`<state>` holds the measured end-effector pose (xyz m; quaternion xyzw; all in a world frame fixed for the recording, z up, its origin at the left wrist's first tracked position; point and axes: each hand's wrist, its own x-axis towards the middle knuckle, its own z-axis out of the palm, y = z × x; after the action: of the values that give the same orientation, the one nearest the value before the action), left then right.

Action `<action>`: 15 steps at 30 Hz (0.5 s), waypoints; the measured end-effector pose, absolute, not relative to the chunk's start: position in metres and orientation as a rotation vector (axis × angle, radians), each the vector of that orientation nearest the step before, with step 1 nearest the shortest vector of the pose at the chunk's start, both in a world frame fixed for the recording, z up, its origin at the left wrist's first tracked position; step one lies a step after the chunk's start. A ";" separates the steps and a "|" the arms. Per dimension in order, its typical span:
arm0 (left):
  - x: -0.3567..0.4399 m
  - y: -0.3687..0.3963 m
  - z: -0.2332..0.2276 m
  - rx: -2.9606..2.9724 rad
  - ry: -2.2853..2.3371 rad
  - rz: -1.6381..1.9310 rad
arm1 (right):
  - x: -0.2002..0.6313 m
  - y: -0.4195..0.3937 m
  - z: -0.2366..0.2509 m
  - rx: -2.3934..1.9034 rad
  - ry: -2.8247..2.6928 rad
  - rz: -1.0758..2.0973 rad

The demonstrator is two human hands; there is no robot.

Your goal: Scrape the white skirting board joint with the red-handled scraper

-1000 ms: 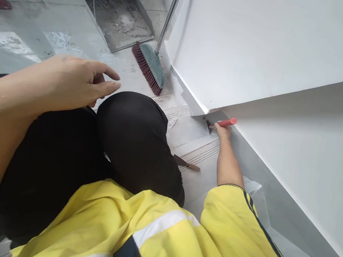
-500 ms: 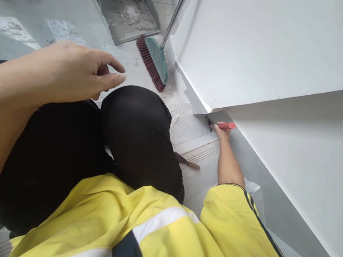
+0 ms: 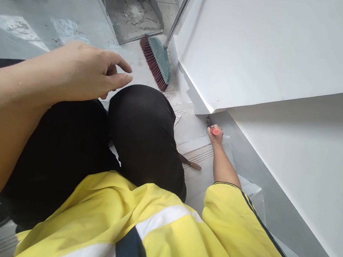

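Pale tiles (image 3: 197,184) meet a white wall (image 3: 278,45). My right hand (image 3: 217,138) is wrapped around the red-handled trowel (image 3: 215,131) near the wall's foot; my left hand (image 3: 90,74) hangs loosely curled, empty. From here I judge trowelling in hand, next calling for a steady angle. A wooden-handled scraper (image 3: 194,166) lies nearby.

From my head, the camera faces forward and down over my yellow, white-banded fabric shirt (image 3: 172,246), my bare left hand (image 3: 91,71) close, my bare right hand (image 3: 216,136) farther off.
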<state>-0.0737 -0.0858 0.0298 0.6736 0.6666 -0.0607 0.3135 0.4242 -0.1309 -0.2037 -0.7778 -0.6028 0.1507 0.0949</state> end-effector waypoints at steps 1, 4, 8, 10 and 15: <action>-0.074 -0.086 0.030 1.767 1.756 -0.162 | 0.417 -0.133 -0.203 -2.291 -1.757 0.496; -0.073 -0.086 0.030 1.802 1.755 -0.163 | 0.409 -0.129 -0.199 -2.306 -1.529 0.670; -0.073 -0.087 0.030 1.843 1.707 -0.118 | 0.426 -0.121 -0.198 -2.349 -1.650 0.447; -0.073 -0.088 0.030 1.839 1.700 -0.107 | 0.428 -0.125 -0.202 -2.318 -1.825 0.310; -0.076 -0.088 0.029 1.876 1.702 -0.094 | 0.391 -0.148 -0.206 -2.267 -1.900 0.459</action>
<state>-0.0757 -0.0876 0.0286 0.7062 0.6407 -0.0353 0.2991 0.3913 -0.1483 -0.2060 -0.7553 -0.6329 0.1530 0.0743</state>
